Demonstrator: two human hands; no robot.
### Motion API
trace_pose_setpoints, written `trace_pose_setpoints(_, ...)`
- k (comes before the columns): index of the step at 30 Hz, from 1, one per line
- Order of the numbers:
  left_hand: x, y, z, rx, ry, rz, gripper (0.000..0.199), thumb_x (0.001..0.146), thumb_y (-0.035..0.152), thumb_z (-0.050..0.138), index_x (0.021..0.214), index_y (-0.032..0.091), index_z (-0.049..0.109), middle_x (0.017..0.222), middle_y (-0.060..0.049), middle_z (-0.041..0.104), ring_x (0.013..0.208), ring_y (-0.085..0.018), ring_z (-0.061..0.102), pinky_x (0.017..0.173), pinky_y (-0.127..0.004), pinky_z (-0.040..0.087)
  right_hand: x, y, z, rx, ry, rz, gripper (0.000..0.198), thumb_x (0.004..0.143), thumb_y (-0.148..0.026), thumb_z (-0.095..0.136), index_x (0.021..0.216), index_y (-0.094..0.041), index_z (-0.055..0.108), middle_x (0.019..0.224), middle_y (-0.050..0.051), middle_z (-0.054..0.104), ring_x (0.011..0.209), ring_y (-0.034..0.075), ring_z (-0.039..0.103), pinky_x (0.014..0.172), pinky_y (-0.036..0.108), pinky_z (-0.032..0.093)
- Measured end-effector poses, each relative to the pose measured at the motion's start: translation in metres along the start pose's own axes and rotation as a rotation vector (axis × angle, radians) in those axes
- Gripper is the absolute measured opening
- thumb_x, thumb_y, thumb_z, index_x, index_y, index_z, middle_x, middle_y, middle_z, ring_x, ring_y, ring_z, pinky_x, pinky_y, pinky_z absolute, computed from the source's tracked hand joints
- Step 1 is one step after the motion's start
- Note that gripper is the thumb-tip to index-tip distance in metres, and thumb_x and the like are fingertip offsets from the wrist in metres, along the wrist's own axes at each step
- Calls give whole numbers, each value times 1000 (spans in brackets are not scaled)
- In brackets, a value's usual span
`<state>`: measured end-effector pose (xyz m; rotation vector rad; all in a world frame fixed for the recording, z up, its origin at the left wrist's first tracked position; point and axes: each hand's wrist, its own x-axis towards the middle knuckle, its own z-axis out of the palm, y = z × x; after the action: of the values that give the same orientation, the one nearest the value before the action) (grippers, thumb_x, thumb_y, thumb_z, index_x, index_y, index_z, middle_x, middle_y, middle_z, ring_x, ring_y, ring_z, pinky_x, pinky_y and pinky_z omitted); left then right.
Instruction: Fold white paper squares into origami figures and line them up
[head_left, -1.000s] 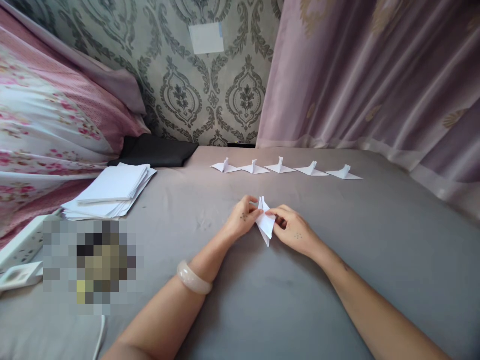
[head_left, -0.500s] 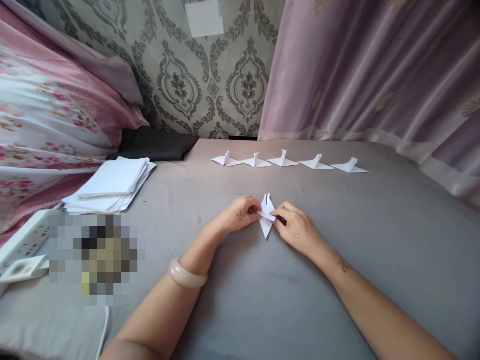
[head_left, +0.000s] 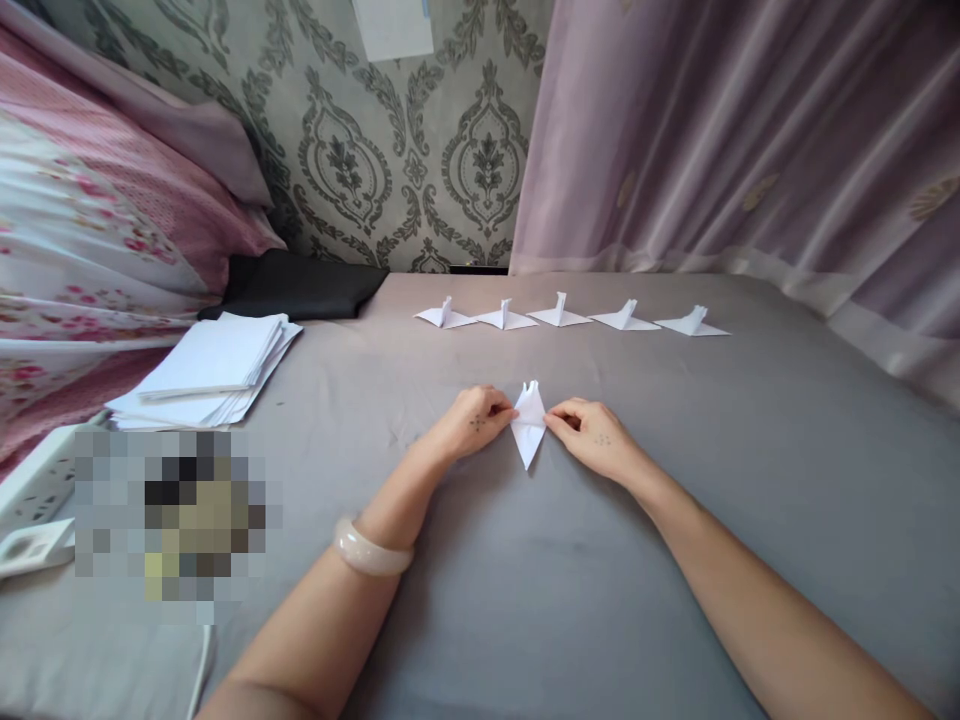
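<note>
A small white origami paper lies on the grey sheet, folded into a kite shape. Its lower point faces me, and two narrow points stick up at its far end. A crease runs across its middle. My left hand pinches the left corner between thumb and fingers. On the opposite side, my right hand has its thumb and fingertips closed on the right corner. The other fingers of both hands are curled in and partly hidden.
Several folded paper cranes stand in a row beyond my hands. At the left are a stack of white paper, a black folded item, a power strip and a blurred-out patch. Curtains hang at the back right.
The upper flap that was lifted across the paper's middle now lies flat toward the far end. My right hand has shifted to the paper's right corner. The view has tilted slightly.
</note>
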<state>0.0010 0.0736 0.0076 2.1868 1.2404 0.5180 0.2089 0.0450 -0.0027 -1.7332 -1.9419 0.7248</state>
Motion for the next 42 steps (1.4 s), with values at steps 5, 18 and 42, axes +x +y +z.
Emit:
trace_pose_setpoints(5,3,-2,7,40,24,-51,16,85,24,57,79,13,67,80,-5,62,67,-13,54,65,-24,42,-1,-4,7,-49,69,28,22,84,-37,55,80,-21,70,82,3,68,73,16,59,69,28,41)
trace_pose_setpoints(18,4,-4,16,208,3,-54,17,90,29,53,81,16,60,86,-7,60,75,-18,55,67,-28,44,-1,-6,14,-170,105,14,19,87,-34,55,77,-21,64,84,5,65,77,19,59,70,30,40)
trace_pose_setpoints(42,-13,43,18,503,-58,10,33,96,28,38,84,14,67,89,-13,63,90,-25,61,73,-32,50,-21,-13,7,-419,112,-48,24,84,-13,44,89,-20,66,93,8,62,78,18,57,67,28,37)
